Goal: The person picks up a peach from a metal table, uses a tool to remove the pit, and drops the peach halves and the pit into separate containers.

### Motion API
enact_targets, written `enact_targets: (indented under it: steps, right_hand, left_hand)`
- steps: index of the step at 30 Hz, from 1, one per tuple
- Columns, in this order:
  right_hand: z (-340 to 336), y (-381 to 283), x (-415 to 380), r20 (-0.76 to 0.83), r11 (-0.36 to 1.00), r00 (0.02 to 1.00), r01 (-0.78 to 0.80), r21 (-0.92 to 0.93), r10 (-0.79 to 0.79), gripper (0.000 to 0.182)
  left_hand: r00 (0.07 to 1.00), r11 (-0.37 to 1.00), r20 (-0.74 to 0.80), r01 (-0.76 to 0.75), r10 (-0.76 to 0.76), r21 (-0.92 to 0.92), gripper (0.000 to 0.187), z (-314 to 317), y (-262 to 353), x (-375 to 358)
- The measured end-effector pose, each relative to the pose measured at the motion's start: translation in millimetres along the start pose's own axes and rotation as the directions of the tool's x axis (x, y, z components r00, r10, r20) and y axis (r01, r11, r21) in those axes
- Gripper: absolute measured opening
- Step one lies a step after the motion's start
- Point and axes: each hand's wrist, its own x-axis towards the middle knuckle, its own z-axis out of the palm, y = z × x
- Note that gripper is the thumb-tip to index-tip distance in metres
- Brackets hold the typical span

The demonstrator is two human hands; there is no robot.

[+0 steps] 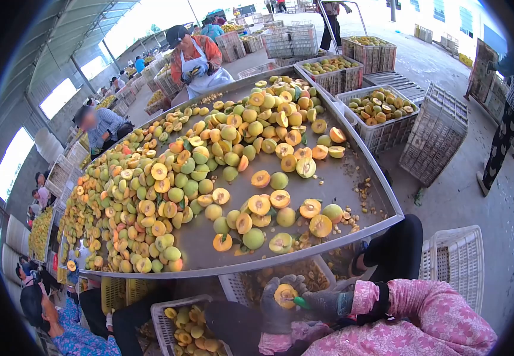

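Observation:
My gloved left hand (273, 305) is closed around an apricot half (285, 295), its orange cut face turned up. Beside it, my gloved right hand (323, 304) grips a small green tool (301, 302) whose tip meets the edge of the fruit. The rest of the tool is hidden in the glove. Both hands are over a white crate (233, 288) with pits and scraps in it, just below the near rim of a metal-edged table (328, 254). Whole and halved apricots (197, 172) cover much of that table, with loose pits (349, 219) near its right corner.
A crate of apricot halves (191, 326) stands below, left of my hands. An empty white crate (456, 264) is at right. Full crates (381, 107) line the table's far right side. Co-workers sit around it, one in a white apron (200, 77), another in blue (81, 326).

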Motion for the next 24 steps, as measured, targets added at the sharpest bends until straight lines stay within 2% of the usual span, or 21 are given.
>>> enact_targets:
  steps: [1,3,4,5,6,7,8,9,13,15,16,17,18,19,21,22,23,24]
  right_hand:
    - [2,-2,1,0.001,1.000,1.000,0.002,0.002,-0.002,0.028]
    - [14,-14,5,-0.028,0.997,0.998,-0.056,-0.060,0.054,0.034]
    - [44,-30,11,-0.029,0.997,0.998,-0.055,-0.059,0.053,0.034]
    - [95,-55,17,-0.019,0.844,0.988,-0.121,0.522,0.154,0.037]
    - [121,-69,19,0.049,0.382,0.972,-0.136,0.914,0.230,0.039]
    - [112,-64,18,0.051,0.380,0.972,-0.138,0.915,0.229,0.039]
    - [92,-49,15,0.209,0.077,0.962,-0.225,0.971,0.176,0.040]
    - [71,-34,12,0.339,-0.227,0.938,-0.315,0.922,0.077,0.041]
    - [20,1,2,0.376,-0.220,0.915,-0.340,0.914,0.147,0.031]
    - [0,14,1,0.394,-0.215,0.898,-0.353,0.911,0.195,0.028]
    - [-10,20,1,0.393,-0.214,0.899,-0.352,0.911,0.195,0.028]
    - [-21,26,1,0.448,-0.340,0.879,-0.377,0.862,0.162,0.028]
    - [-30,31,1,0.498,-0.459,0.859,-0.396,0.795,0.121,0.029]
    - [-39,35,1,0.541,-0.569,0.838,-0.410,0.713,0.074,0.030]
    - [-46,39,0,0.607,-0.751,0.794,-0.422,0.507,-0.036,0.032]
    - [-19,18,7,0.609,-0.752,0.793,-0.422,0.506,-0.036,0.032]
    - [35,-22,20,0.490,-0.595,0.837,-0.269,0.757,0.245,0.030]
    - [75,-47,27,0.286,-0.350,0.832,-0.120,0.929,0.475,0.029]
  left_hand:
    - [1.000,1.000,-0.002,0.001,-0.001,-0.002,0.048,-5,-1,2]
    - [0.989,0.954,0.099,0.137,-0.115,-0.266,0.046,-19,-5,9]
    - [0.989,0.954,0.098,0.137,-0.114,-0.266,0.046,-17,-4,8]
    - [0.990,0.973,0.059,0.139,-0.130,-0.184,0.044,-15,-2,7]
    - [0.990,0.984,0.020,0.144,-0.143,-0.102,0.043,-12,-2,5]
    - [0.989,0.984,0.020,0.146,-0.145,-0.104,0.043,-11,-1,4]
    - [0.989,0.985,0.044,0.143,-0.140,-0.091,0.043,-10,-1,2]
    - [0.989,0.987,0.068,0.139,-0.134,-0.078,0.043,-9,0,1]
    - [0.980,0.968,0.067,0.194,-0.186,-0.156,0.042,-16,-3,5]
    - [0.974,0.932,-0.025,0.208,-0.225,-0.298,0.040,-12,-1,5]
    - [0.974,0.932,-0.025,0.207,-0.224,-0.297,0.040,-15,-5,7]
    - [0.999,1.000,-0.053,-0.010,0.011,0.013,0.040,-20,-13,9]
    - [0.970,0.920,-0.006,-0.227,0.241,0.320,0.040,-25,-19,10]
    - [0.971,0.920,-0.006,-0.226,0.241,0.320,0.040,-23,-17,9]
    - [0.996,0.996,-0.032,-0.088,0.088,0.005,0.041,-15,-11,7]
    - [0.996,0.996,-0.030,-0.086,0.086,0.004,0.041,-23,-16,9]
    - [0.992,0.985,-0.028,-0.118,0.122,0.126,0.041,-37,-25,13]
    - [0.987,0.958,-0.022,-0.149,0.159,0.246,0.041,-46,-30,16]
